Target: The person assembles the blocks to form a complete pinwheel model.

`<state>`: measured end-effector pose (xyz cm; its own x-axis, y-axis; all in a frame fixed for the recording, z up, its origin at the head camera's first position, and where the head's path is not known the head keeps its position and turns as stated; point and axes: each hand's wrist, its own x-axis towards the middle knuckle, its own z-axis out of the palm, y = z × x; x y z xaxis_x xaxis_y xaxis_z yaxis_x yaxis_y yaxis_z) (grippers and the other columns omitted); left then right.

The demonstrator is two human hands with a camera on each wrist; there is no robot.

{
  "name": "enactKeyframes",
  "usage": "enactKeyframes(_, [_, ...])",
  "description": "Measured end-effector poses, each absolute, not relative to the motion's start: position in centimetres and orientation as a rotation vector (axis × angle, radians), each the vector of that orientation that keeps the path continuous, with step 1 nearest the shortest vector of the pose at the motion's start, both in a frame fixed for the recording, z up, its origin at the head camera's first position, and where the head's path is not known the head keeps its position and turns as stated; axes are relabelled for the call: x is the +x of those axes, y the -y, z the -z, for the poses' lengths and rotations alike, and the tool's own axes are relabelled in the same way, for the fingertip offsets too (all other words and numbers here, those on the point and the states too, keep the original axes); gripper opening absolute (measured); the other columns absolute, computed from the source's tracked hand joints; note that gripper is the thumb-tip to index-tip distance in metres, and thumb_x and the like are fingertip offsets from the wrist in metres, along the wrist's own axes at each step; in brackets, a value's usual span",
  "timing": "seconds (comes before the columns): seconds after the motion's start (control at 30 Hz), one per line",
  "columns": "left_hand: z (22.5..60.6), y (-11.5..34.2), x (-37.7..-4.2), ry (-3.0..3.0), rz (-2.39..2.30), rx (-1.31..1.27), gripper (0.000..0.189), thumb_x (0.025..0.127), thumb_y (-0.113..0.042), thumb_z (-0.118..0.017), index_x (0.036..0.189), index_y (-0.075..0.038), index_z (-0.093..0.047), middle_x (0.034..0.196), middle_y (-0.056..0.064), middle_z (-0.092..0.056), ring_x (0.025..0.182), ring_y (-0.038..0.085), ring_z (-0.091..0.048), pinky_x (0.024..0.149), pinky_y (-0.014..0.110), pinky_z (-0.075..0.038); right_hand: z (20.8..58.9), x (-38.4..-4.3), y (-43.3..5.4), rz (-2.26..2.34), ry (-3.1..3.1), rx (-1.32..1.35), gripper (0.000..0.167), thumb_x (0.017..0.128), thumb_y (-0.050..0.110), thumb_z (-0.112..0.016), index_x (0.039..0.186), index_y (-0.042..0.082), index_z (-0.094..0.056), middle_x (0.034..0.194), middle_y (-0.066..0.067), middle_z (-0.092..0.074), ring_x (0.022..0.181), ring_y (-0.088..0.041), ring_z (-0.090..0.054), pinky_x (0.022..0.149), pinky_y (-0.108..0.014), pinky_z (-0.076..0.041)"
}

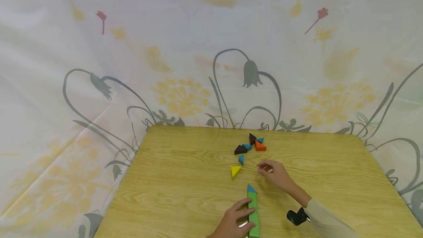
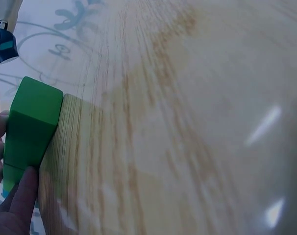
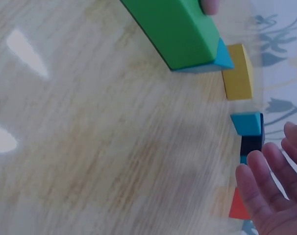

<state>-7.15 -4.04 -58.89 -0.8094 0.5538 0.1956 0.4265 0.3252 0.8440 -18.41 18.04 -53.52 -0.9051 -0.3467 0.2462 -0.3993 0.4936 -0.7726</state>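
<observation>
Two green blocks (image 1: 253,219) lie end to end in a line, with a small blue triangular block (image 1: 251,188) at their far end. My left hand (image 1: 235,219) holds the green blocks, its fingers and thumb laid over them. In the left wrist view, fingers touch the green block (image 2: 33,112) from two sides. My right hand (image 1: 275,175) hovers right of the yellow triangular block (image 1: 235,171), its fingers loosely bent and holding nothing. Beyond the yellow block is another blue triangular block (image 1: 241,159). The right wrist view shows the right fingers spread apart.
Farther back on the wooden table (image 1: 178,179) sit black triangular blocks (image 1: 241,150), small blue ones (image 1: 247,147) and a red-orange triangular block (image 1: 260,145), close together. A black device (image 1: 297,216) is at the right sleeve. A flower-patterned cloth (image 1: 185,47) hangs behind the table.
</observation>
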Motion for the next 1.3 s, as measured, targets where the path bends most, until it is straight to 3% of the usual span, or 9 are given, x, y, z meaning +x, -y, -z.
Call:
enactKeyframes(0.23, [59.0, 4.0, -7.2, -2.421, -1.513, 0.882, 0.042, 0.094, -0.036, -0.057, 0.13, -0.014, -0.059, 0.143, -0.001, -0.042, 0.13, 0.021, -0.04, 0.101, 0.034, -0.041, 53.3, -19.5, -18.5, -1.375, 2.632, 0.648, 0.013, 0.088, 0.004, -0.066, 0.101, 0.001, -0.067, 0.091, -0.01, -0.066, 0.077, -0.018, -0.061, 0.065, -0.027, -0.053])
enactKeyframes(0.47, [58.9, 4.0, -7.3, -2.4, -1.519, 0.85, 0.044, 0.094, -0.039, -0.057, 0.13, -0.014, -0.059, 0.143, -0.001, -0.042, 0.13, 0.021, -0.041, 0.101, 0.033, -0.041, 53.3, -20.9, -18.6, -1.331, 2.619, 0.558, 0.019, 0.085, 0.003, -0.069, 0.103, -0.002, -0.066, 0.099, -0.02, -0.063, 0.084, -0.029, -0.061, 0.065, -0.029, -0.053])
enactKeyframes(0.73, [59.1, 4.0, -7.3, -2.413, -1.51, 0.863, 0.043, 0.094, -0.037, -0.058, 0.13, -0.013, -0.058, 0.143, -0.003, -0.042, 0.13, 0.02, -0.041, 0.1, 0.032, -0.042, 54.3, -23.2, -18.7, -1.3, 2.555, 0.483, 0.032, 0.083, 0.003, -0.072, 0.111, -0.009, -0.062, 0.107, -0.025, -0.059, 0.093, -0.042, -0.056, 0.071, -0.049, -0.053])
enactKeyframes(1.1, [59.2, 4.0, -7.1, -2.425, -1.512, 0.883, 0.042, 0.095, -0.036, -0.057, 0.13, -0.013, -0.059, 0.143, -0.003, -0.042, 0.13, 0.019, -0.041, 0.1, 0.032, -0.041, 56.4, -25.8, -17.4, -1.358, 2.499, 0.269, 0.046, 0.076, 0.005, -0.079, 0.113, -0.011, -0.058, 0.11, -0.029, -0.054, 0.098, -0.042, -0.05, 0.079, -0.052, -0.047])
enactKeyframes(1.3, [59.1, 4.0, -7.2, -2.436, -1.513, 0.889, 0.041, 0.094, -0.034, -0.059, 0.129, -0.014, -0.06, 0.143, -0.003, -0.042, 0.129, 0.018, -0.041, 0.101, 0.032, -0.041, 57.5, -26.9, -16.4, -1.406, 2.471, 0.126, 0.046, 0.077, 0.006, -0.078, 0.114, -0.011, -0.055, 0.108, -0.03, -0.049, 0.096, -0.041, -0.047, 0.081, -0.051, -0.043])
